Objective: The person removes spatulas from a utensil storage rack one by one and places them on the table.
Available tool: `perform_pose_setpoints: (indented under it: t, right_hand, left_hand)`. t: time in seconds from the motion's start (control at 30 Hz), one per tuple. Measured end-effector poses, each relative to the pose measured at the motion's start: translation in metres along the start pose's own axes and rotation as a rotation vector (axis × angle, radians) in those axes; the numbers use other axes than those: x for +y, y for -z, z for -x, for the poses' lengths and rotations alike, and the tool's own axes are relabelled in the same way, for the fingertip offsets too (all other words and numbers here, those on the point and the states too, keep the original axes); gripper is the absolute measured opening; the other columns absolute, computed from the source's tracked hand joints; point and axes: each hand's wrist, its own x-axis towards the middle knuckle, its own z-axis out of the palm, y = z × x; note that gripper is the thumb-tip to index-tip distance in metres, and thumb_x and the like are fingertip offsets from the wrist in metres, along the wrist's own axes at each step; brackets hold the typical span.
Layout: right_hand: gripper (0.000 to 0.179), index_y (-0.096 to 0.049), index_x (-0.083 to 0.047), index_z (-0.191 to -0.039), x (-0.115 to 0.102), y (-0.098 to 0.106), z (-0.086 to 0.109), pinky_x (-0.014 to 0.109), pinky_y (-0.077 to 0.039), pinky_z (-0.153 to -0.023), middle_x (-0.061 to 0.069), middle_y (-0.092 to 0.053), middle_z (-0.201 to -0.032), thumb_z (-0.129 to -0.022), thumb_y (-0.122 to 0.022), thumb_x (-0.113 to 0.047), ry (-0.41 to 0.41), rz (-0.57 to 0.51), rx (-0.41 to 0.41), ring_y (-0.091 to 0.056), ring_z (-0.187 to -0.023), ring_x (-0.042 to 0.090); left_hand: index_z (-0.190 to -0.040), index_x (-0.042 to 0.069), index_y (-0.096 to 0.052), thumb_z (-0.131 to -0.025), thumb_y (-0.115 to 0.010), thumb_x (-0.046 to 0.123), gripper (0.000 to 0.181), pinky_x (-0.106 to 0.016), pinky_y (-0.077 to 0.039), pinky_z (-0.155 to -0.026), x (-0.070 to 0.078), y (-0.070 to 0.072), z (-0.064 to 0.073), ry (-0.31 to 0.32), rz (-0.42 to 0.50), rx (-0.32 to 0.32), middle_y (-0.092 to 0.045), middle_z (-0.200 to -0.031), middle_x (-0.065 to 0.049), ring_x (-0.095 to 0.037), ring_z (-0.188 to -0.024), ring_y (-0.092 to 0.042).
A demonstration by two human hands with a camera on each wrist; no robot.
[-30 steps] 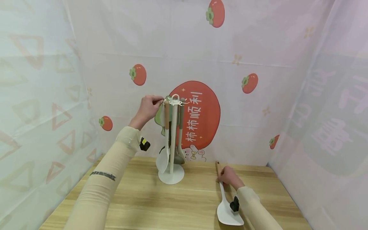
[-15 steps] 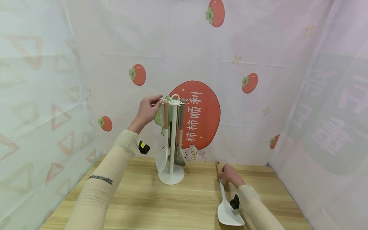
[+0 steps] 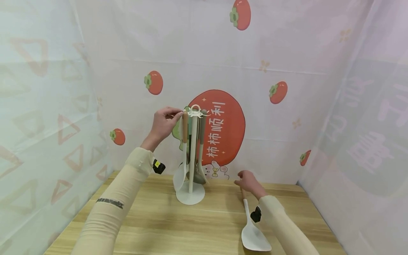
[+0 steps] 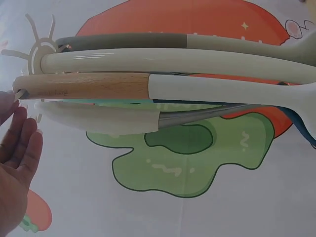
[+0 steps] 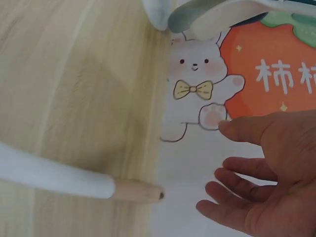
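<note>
A cream utensil rack [image 3: 192,156] stands at the back of the table, several kitchen utensils hanging round its post. My left hand [image 3: 162,124] is up at its top, thumb and index finger pinching a hook tip right beside the end of a wooden handle [image 4: 84,86]. That handle belongs to a hanging white-headed utensil [image 3: 180,177]; the hook passes through its hole. On the table at right lies a white spatula [image 3: 254,237] with a wooden handle [image 5: 138,191]. My right hand [image 5: 281,173] hovers by that handle's end, fingers spread and holding nothing.
Behind the wooden table [image 3: 153,226] hangs a white sheet printed with persimmons and a rabbit [image 5: 195,69]. More sheeting closes off both sides. A grey-handled utensil [image 3: 201,141] and a dark ladle [image 3: 199,178] hang on the rack's right side.
My right hand has let go of the spatula's handle and moved up and slightly left; the spatula stays put. My left fingers, apart half a second ago, now meet at the hook.
</note>
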Motion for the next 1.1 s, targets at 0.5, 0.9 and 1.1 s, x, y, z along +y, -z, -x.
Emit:
perform_pose_setpoints:
  t: [0.5,0.9,1.1]
  right_hand:
    - [0.032,-0.066,0.001,-0.124,-0.07,-0.006,-0.031,0.052,-0.053,-0.091,0.019,-0.068,-0.112,-0.097,-0.07,-0.016,0.254,-0.185,0.079,-0.064,-0.104,0.037]
    - [0.049,-0.052,0.007,-0.142,-0.113,-0.003,-0.047,0.045,-0.056,-0.092,0.025,-0.062,-0.122,-0.098,-0.068,-0.008,0.353,-0.333,0.142,-0.065,-0.106,0.033]
    - [0.057,-0.048,0.006,-0.147,-0.125,-0.003,-0.05,0.056,-0.052,-0.098,0.028,-0.058,-0.13,-0.096,-0.071,-0.008,0.388,-0.51,0.171,-0.06,-0.115,0.043]
  left_hand:
    - [-0.107,-0.014,-0.072,-0.097,-0.065,-0.002,0.017,-0.02,-0.052,-0.078,0.036,0.004,0.007,0.046,0.019,0.042,-0.071,-0.103,-0.03,-0.036,-0.09,-0.068]
    - [-0.108,-0.008,-0.075,-0.098,-0.066,0.005,0.019,-0.012,-0.047,-0.073,0.005,-0.001,-0.006,0.111,0.001,0.022,-0.073,-0.105,-0.027,-0.035,-0.09,-0.067]
    - [-0.108,-0.005,-0.077,-0.099,-0.068,0.01,0.02,-0.014,-0.048,-0.072,0.001,0.003,-0.007,0.135,0.0,-0.016,-0.074,-0.105,-0.023,-0.034,-0.091,-0.066]
